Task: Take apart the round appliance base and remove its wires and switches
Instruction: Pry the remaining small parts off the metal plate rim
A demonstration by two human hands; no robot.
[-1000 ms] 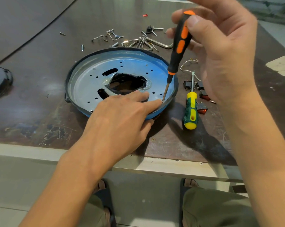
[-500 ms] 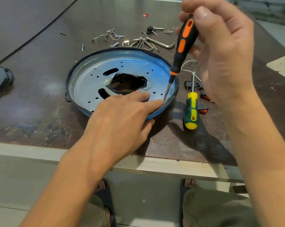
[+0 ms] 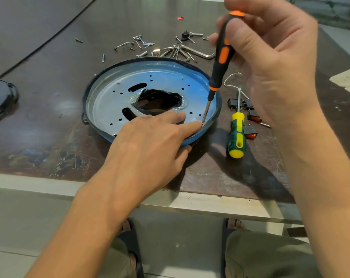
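**Head view**

The base is a shallow round pan of bare metal with a blue tint. It has a raised dark rim, small drilled holes, two oblong slots and a ragged central cutout. It lies flat on the table, a worn, scuffed brown sheet with a pale metal front edge. The base sits near that edge, left of centre.

The left hand rests on the near right part of the base. Its fingers are straight and close together, flat on the plate. The index fingertip touches the inside of the rim, and the thumb lies against the outer wall below.

The right hand pinches the screwdriver high on its black-and-orange handle, thumb against curled fingers. The shaft tilts slightly, and its tip meets the plate just beside the left index fingertip.

A second screwdriver, green and yellow, lies on the table just right of the base. Switches, black and red, and a white wire lie loose beside it. Screws and hex keys are scattered behind the base. A black lid sits at the left edge, well apart.

Bare table lies left of the base.
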